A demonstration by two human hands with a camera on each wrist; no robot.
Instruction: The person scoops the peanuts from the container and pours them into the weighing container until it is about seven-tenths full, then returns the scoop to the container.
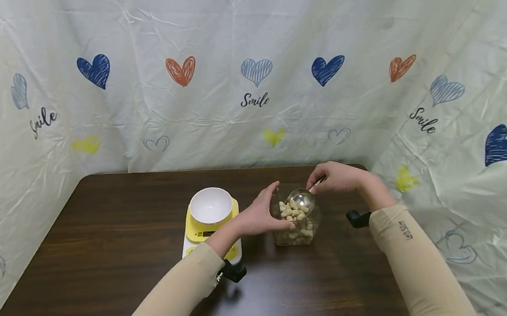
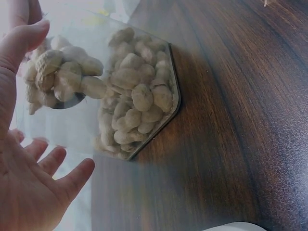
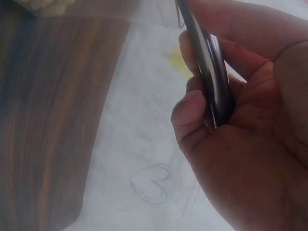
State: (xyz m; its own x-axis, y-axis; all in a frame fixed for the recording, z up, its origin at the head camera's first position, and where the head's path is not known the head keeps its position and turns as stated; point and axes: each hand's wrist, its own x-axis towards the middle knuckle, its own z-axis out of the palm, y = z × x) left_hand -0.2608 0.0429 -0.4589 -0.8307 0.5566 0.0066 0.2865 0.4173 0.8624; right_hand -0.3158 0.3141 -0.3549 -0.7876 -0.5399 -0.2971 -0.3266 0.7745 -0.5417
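Note:
A clear square container (image 1: pixel 318 218) of unshelled peanuts (image 2: pixel 139 91) stands on the table. My left hand (image 1: pixel 260 215) holds it from the left, thumb across the near side and fingers along the far side. Over on the right, my right hand (image 1: pixel 337 178) grips a metal scoop by its handle (image 3: pixel 211 72), whose end rests against the palm. The round bowl of the scoop (image 1: pixel 303 199) is tilted inside the container's mouth, among the upper peanuts. Through the clear wall, the left wrist view shows a clump of peanuts (image 2: pixel 67 74) on the scoop, above the rest.
Left of the container, a yellow and white kitchen scale (image 1: pixel 193 235) carries a white bowl (image 1: pixel 211 205); my left forearm partly covers the scale. The dark wooden table (image 1: pixel 121 247) meets a white curtain (image 1: pixel 210 122) with printed hearts at the back and sides.

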